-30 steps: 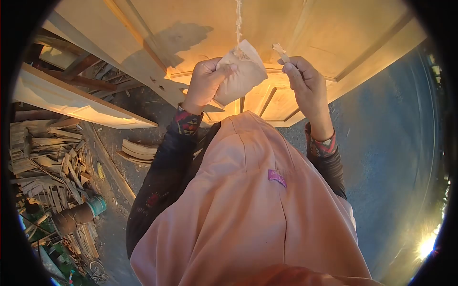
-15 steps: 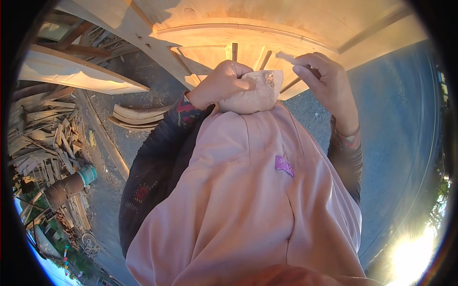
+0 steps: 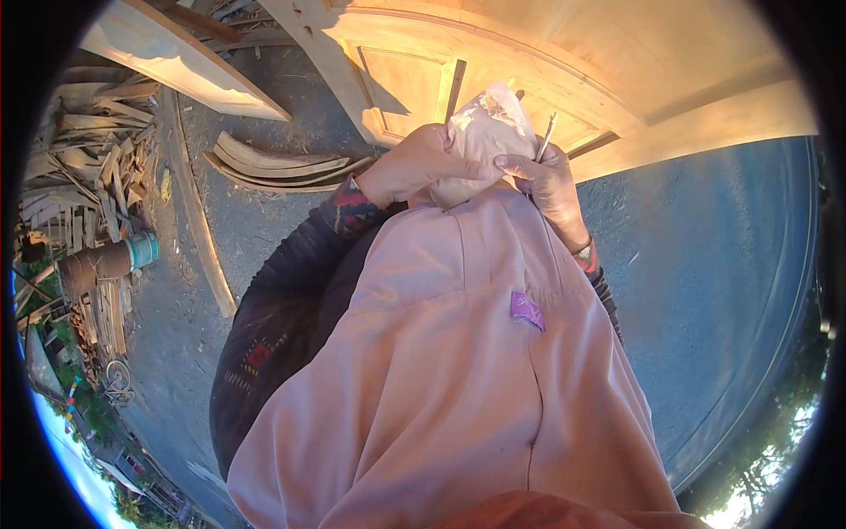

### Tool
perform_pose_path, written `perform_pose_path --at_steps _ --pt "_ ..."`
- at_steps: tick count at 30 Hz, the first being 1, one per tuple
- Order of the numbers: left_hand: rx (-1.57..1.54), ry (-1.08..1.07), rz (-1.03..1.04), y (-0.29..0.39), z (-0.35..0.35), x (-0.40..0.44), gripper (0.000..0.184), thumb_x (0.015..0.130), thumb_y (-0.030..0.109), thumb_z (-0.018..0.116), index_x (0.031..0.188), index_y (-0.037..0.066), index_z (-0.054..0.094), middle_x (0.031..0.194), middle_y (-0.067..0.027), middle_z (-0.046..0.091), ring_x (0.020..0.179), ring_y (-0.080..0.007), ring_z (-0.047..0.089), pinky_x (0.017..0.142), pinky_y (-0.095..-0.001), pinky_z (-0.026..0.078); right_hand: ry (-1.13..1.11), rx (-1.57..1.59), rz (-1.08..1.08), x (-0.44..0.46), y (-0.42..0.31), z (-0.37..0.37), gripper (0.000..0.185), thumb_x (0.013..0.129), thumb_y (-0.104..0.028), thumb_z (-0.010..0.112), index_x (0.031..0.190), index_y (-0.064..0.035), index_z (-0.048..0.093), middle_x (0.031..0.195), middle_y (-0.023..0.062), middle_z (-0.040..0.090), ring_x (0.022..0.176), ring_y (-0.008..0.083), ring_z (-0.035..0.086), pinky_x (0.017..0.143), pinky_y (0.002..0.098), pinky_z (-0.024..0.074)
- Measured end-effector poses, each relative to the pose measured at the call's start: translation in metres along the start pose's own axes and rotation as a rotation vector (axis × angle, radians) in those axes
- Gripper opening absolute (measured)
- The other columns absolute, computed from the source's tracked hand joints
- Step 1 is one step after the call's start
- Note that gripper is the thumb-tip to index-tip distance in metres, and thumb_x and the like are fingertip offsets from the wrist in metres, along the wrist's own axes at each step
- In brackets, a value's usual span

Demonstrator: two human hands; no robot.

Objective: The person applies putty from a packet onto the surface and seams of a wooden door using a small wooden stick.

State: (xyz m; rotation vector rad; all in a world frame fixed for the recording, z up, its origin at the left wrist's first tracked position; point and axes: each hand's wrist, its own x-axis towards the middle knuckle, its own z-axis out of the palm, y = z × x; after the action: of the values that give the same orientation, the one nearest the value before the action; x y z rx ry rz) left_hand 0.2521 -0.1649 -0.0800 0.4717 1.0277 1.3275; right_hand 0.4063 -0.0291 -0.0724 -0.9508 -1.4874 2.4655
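Note:
My left hand (image 3: 407, 167) grips a crumpled, pale pinkish bag (image 3: 487, 128) from its left side, thumb across the front. A rough brownish-white patch shows near the bag's top; I cannot make out what it is. On the other side, the thumb of my right hand (image 3: 557, 194) presses against the bag. That hand is closed and also holds a thin strip (image 3: 550, 132), seen nearly edge-on and pointing up. Behind both hands stands a pale wooden panelled door (image 3: 405, 88), sunlit, with raised mouldings.
Curved wooden pieces (image 3: 273, 167) lie on the ground at left, near a long plank (image 3: 198, 212). Beyond are a heap of scrap wood (image 3: 97, 167) and a rusty drum with a teal end (image 3: 141, 250). Another wooden panel (image 3: 194, 66) stands upper left. Pink cloth (image 3: 458, 353) covers my front.
My right hand has come down and left to the bag, turning the strip upright. The bag is raised and tilted more upright. The view has shifted, so the door sits farther right.

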Motion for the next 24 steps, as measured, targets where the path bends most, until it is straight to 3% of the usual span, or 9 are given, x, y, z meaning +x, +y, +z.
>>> perform_pose_path --at_steps 9,12,15,18,21,24 --pt "0.083 0.143 0.067 -0.014 0.016 -0.006 0.03 0.08 0.005 0.072 0.107 -0.005 0.062 0.101 -0.0077 0.066 0.091 -0.0104 0.062 0.079 -0.024 0.051 -0.066 0.006 -0.099 -0.004 0.004 0.004 0.028 0.081 -0.006 0.072 0.105 0.0051 0.064 0.093 0.0062 0.067 0.082 0.0104 0.062 0.073 0.0241 0.0494" --pt "0.309 0.12 0.106 -0.005 0.018 -0.01 0.027 0.081 0.006 0.071 0.104 -0.004 0.064 0.1 -0.0073 0.066 0.09 -0.0104 0.062 0.078 -0.0241 0.051 -0.06 -0.042 -0.126 -0.005 0.001 0.0 0.023 0.081 -0.006 0.071 0.101 0.0046 0.065 0.09 0.0049 0.067 0.08 0.0081 0.06 0.07 0.0233 0.0485" --pt "0.239 0.132 0.155 -0.009 0.016 -0.007 0.026 0.082 0.008 0.071 0.104 -0.003 0.065 0.098 -0.0069 0.067 0.089 -0.0101 0.062 0.078 -0.0236 0.051 -0.141 -0.086 -0.158 -0.005 -0.01 -0.008 0.019 0.081 -0.003 0.07 0.097 0.0042 0.065 0.086 0.0032 0.066 0.077 0.0058 0.057 0.066 0.022 0.0467" --pt "0.315 0.058 0.118 -0.008 0.009 -0.004 0.026 0.083 0.009 0.07 0.105 -0.004 0.065 0.1 -0.0068 0.067 0.088 -0.0096 0.063 0.077 -0.0232 0.051 -0.136 -0.404 -0.194 -0.009 -0.022 -0.013 0.016 0.08 -0.002 0.069 0.094 0.0041 0.065 0.081 0.0013 0.064 0.074 0.0048 0.055 0.064 0.0202 0.0447" --pt "0.472 0.051 0.179 -0.005 0.006 0.0 0.03 0.082 0.023 0.071 0.1 -0.001 0.068 0.086 -0.0048 0.069 0.078 -0.0076 0.062 0.069 -0.0244 0.049 -0.16 -0.158 -0.231 0.001 -0.002 -0.017 0.015 0.079 -0.003 0.07 0.091 0.0042 0.066 0.078 0.0002 0.063 0.071 0.0042 0.054 0.061 0.0189 0.0433" --pt "0.869 0.177 0.182 0.01 0.017 -0.007 0.03 0.083 0.024 0.07 0.101 0.0 0.067 0.083 -0.0063 0.069 0.076 -0.0079 0.061 0.068 -0.0253 0.05 -0.092 -0.027 -0.177 -0.002 0.001 -0.01 0.014 0.078 -0.004 0.07 0.089 0.0038 0.066 0.076 -0.0006 0.062 0.067 0.0043 0.053 0.059 0.0191 0.0431"
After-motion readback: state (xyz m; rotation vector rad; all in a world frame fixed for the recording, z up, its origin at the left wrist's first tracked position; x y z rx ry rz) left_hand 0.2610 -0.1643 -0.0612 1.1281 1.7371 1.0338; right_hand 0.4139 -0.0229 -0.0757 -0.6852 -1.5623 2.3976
